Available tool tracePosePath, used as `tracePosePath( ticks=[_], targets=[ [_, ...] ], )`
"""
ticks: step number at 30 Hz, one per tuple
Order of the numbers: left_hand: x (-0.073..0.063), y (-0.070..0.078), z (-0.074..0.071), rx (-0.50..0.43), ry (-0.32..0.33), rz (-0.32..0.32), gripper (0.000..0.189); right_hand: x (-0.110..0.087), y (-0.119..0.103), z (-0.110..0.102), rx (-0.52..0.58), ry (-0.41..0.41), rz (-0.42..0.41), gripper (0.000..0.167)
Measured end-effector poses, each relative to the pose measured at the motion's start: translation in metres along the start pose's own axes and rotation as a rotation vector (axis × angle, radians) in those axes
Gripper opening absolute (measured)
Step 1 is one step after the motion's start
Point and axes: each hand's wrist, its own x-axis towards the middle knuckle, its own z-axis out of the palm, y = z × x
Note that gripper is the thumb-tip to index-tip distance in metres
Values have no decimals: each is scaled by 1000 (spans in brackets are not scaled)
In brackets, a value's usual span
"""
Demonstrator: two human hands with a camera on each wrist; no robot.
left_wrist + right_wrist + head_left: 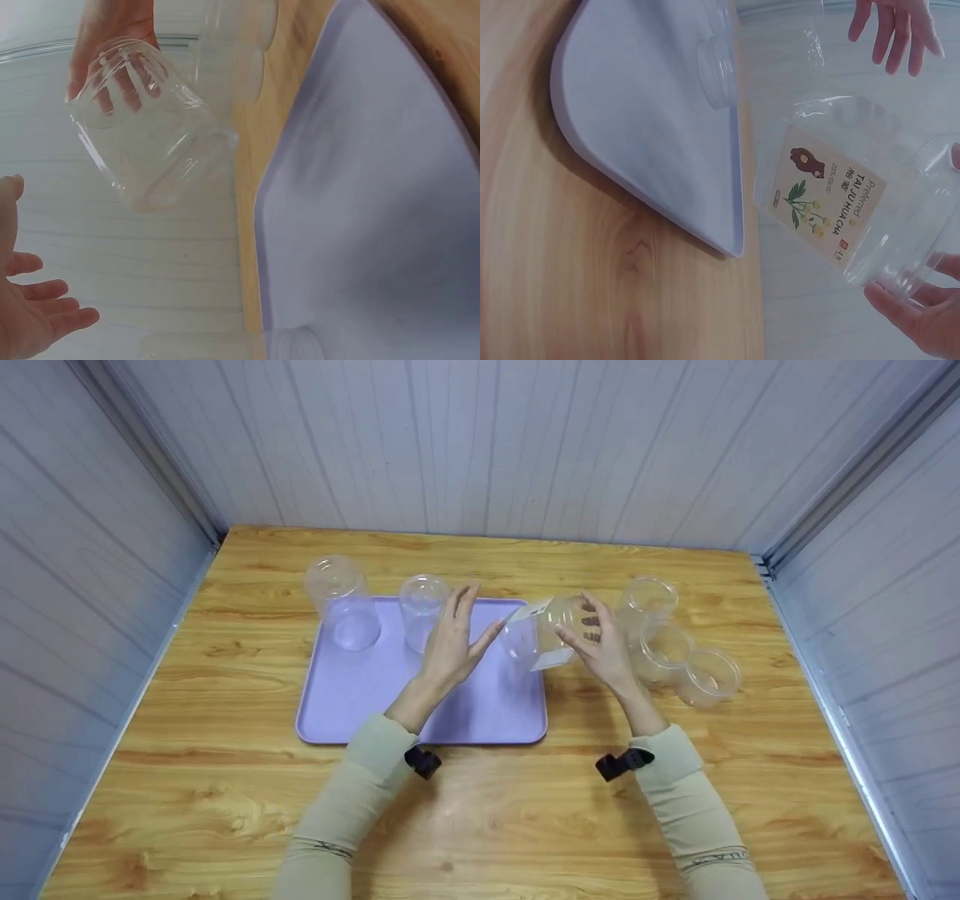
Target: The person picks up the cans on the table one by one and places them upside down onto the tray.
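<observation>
My right hand [609, 654] holds a clear plastic jar [525, 641] tilted above the right part of the lilac tray [480, 720]. Its thumb and fingers are round the jar's mouth end. A printed label [829, 202] with a brown bear and yellow flowers shows on the jar's side in the right wrist view. My left hand [450, 649] is over the tray with straight, spread fingers and nothing in its grasp, its thumb pointing toward the jar's base. In the left wrist view, the left hand [34, 307] appears apart from the jar [150, 135].
Two clear jars stand on the tray, one at its far left corner [352, 619] and one near its back edge [420, 604]. Three more clear containers, such as the nearest one [709, 679], stand close together on the wooden table [510, 825] at right. Panelled walls [487, 450] enclose the table.
</observation>
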Motion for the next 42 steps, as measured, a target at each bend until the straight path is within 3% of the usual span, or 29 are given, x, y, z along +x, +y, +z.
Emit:
tracePosePath(
  ticks=[8, 13, 18, 28, 32, 34, 38, 41, 42],
  targets=[
    [-9, -2, 10, -119, -69, -76, 70, -11, -4, 4, 53, 3, 76, 56],
    [-15, -3, 13, -157, -105, -121, 75, -19, -15, 5, 151, 18, 92, 50],
    [-18, -4, 19, -227, -122, -147, 75, -23, -8, 7, 237, 45, 108, 48],
    [-25, -3, 27, -481, -190, -240, 79, -29, -1, 9, 419, 71, 188, 45],
    [-26, -2, 29, -572, -217, -287, 83, -32, 2, 11, 487, 48, 180, 53],
    [-26, -2, 29, -615, -218, -314, 84, -33, 7, 11, 568, 27, 155, 62],
    [-25, 0, 29, -670, -227, -353, 84, -24, 68, 18, 696, -4, 128, 62],
    [-24, 5, 25, -704, -253, -371, 82, -20, 102, 24, 697, 0, 130, 52],
    [-25, 8, 22, -711, -259, -374, 82, -24, 87, 22, 687, 6, 138, 53]
  ],
)
